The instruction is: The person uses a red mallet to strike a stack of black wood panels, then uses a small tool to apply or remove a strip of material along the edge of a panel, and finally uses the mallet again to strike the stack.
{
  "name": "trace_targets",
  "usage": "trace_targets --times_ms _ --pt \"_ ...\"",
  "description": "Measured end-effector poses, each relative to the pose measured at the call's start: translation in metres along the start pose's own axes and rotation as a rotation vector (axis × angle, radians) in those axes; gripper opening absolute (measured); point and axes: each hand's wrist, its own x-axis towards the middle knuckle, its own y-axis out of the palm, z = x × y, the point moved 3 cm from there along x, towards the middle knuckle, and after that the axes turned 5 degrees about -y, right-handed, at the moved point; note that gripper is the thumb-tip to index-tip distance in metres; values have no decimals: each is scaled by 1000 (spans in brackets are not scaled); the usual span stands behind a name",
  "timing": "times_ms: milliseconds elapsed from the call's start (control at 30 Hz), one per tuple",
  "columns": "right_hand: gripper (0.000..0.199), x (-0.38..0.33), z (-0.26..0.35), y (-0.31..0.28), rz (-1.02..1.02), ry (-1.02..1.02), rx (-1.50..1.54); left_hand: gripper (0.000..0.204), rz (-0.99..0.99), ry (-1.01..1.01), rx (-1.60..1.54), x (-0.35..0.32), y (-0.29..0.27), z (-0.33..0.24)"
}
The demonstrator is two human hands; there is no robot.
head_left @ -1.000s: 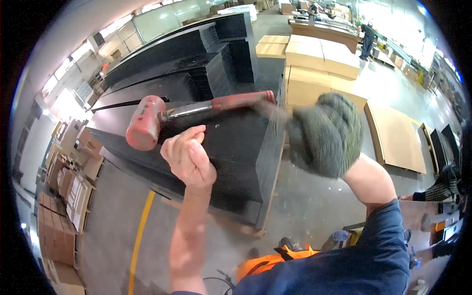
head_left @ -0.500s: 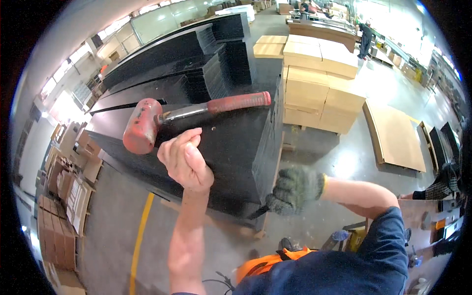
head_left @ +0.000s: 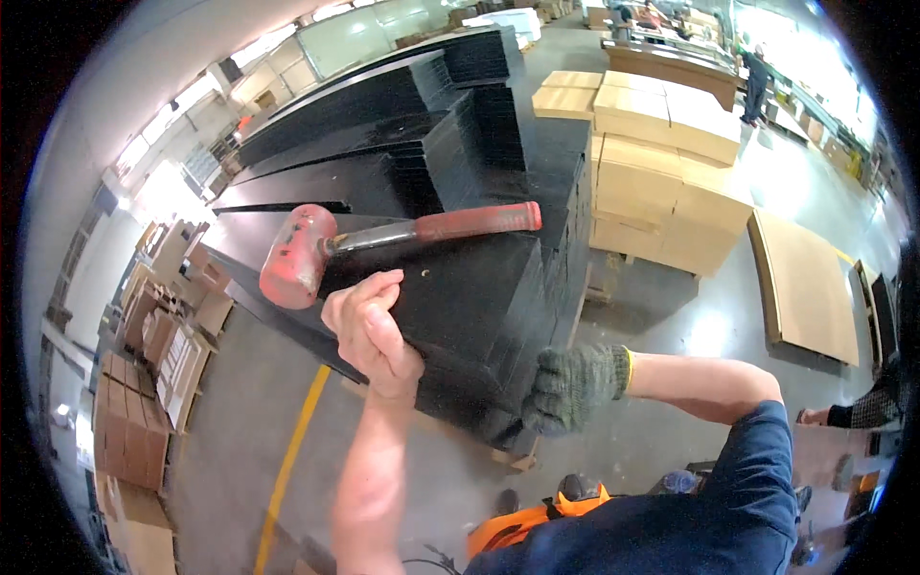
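Head view: bare left hand (head_left: 369, 331) w/ curled fingers presses the black panel stack (head_left: 450, 297) mid-frame, red mallet (head_left: 383, 240) lying crosswise just above, gloved right hand (head_left: 575, 383) gripping stack's lower-right corner.

Bright overhead glare, fisheye-bent edges, soft focus.
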Motion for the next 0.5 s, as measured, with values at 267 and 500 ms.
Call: trace_targets --times_ms 267,500 --pt "28 -14 -30 -7 -185 -18 -59 32 17 -28 -2 1 -1 1" --pt "36 -20 -25 -10 -41 232 -76 26 -13 11 -27 3 1 1"
